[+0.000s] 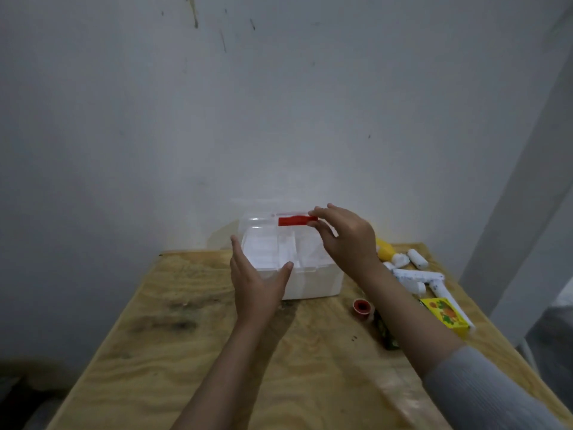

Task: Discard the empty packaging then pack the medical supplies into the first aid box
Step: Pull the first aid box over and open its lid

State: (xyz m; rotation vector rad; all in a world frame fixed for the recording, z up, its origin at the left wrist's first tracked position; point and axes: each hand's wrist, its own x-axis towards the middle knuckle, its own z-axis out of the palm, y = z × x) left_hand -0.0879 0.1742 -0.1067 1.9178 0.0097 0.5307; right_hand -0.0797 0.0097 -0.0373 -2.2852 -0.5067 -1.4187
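The first aid box point(310, 274) sits on the table point(186, 352) by the wall point(217, 119), lid point(266, 221) up behind it. My left hand point(257, 287) is at its front left corner, my right hand point(347, 240) over its right side. Right of it lie the bottle point(384, 249), rolls point(417, 258), tape point(362, 307) and carton point(445, 313).

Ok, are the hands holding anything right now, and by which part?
The right hand pinches the clear lid of the first aid box at its red latch. The left hand is open against the box's near left corner, gripping nothing.
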